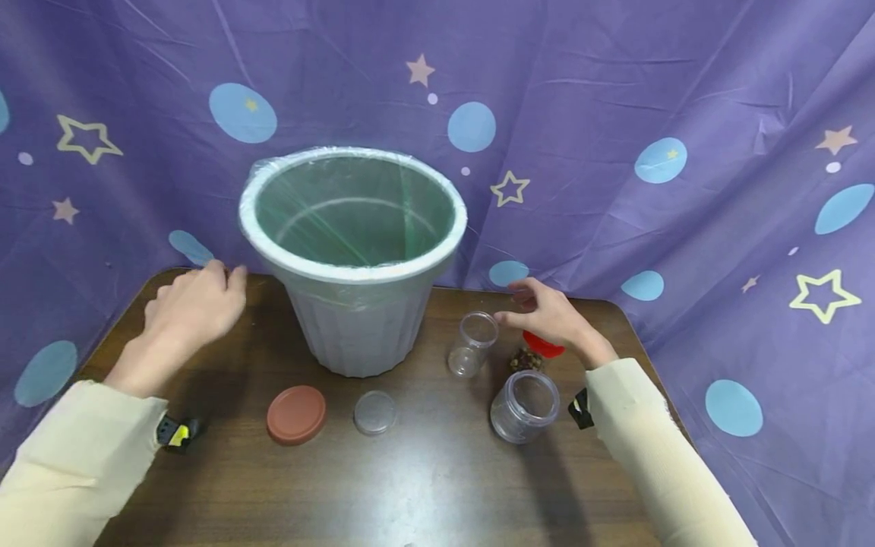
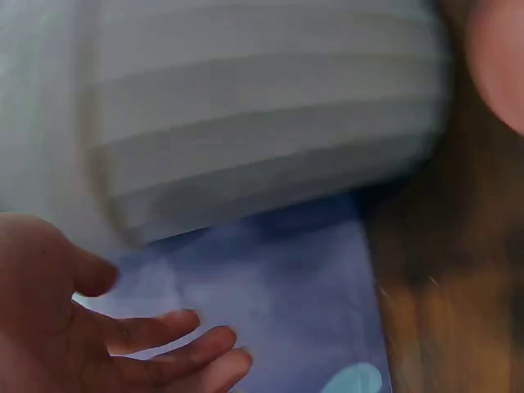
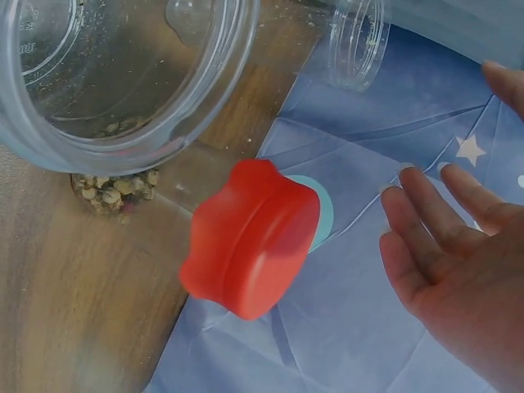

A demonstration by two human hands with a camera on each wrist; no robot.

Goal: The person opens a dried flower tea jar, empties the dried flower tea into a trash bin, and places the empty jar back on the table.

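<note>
My left hand [image 1: 194,304] is held in the air left of a pale ribbed bin [image 1: 355,327] with a clear liner over its rim. In the left wrist view its loosely bent fingers hold nothing beside the bin's wall [image 2: 262,98]. My right hand [image 1: 547,311] hovers over a small clear jar with a red lid [image 3: 258,237] and dried buds [image 3: 115,192] at its bottom. Its fingers, slightly bent, are apart from the lid in the right wrist view. A slim open clear jar [image 1: 468,357] stands left of it, a wider one [image 1: 513,414] nearer me.
A brownish-red round lid [image 1: 296,414] and a clear round lid [image 1: 374,412] lie on the wooden table [image 1: 328,494] in front of the bin. A purple curtain [image 1: 574,76] with stars and blue spots hangs behind the table and along its sides.
</note>
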